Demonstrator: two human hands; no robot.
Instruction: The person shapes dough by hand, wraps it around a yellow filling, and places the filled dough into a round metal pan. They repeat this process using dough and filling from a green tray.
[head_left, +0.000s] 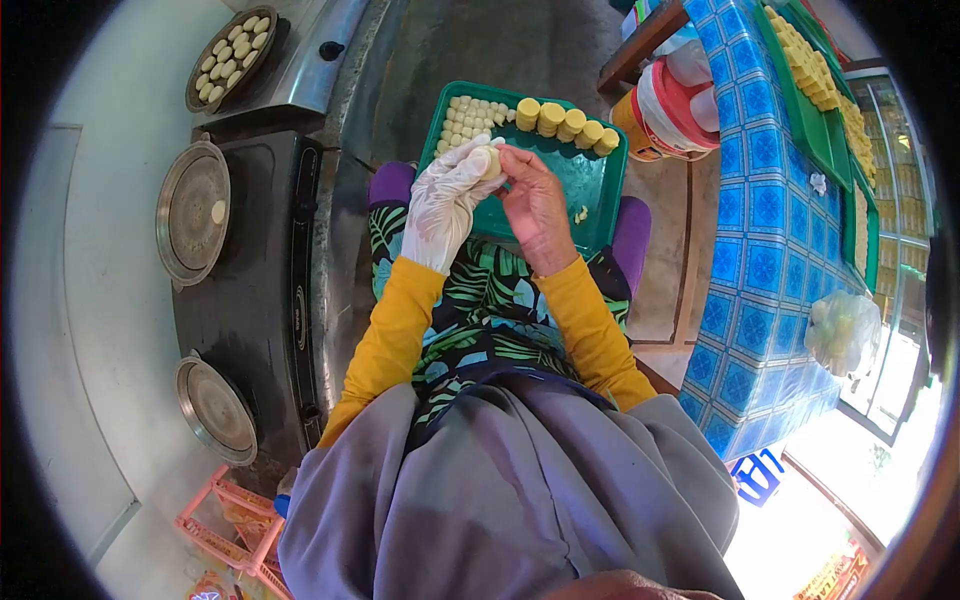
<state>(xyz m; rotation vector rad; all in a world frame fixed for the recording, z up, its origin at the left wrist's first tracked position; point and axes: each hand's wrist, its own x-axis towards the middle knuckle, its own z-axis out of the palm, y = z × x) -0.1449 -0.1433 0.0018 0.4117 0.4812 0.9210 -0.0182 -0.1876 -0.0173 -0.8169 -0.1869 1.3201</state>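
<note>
The left hand (442,200), in a white glove, has its fingers curled around a pale dough round (491,164), held above the left part of a green tray (565,180). The bare right hand (538,208) has its thumb and forefinger drawn in against the round's right edge; whether they pinch it or only touch it, I cannot tell.

Small dough balls (464,122) sit in rows at the tray's far left, and stacks of yellow discs (550,119) line its far edge to the right. Green tray floor shows right of the hands, with dough scraps (581,215) near the right rim. Beyond the tray's left side stands a stove (245,240); well to the right, a table with a blue-patterned cloth (745,210).
</note>
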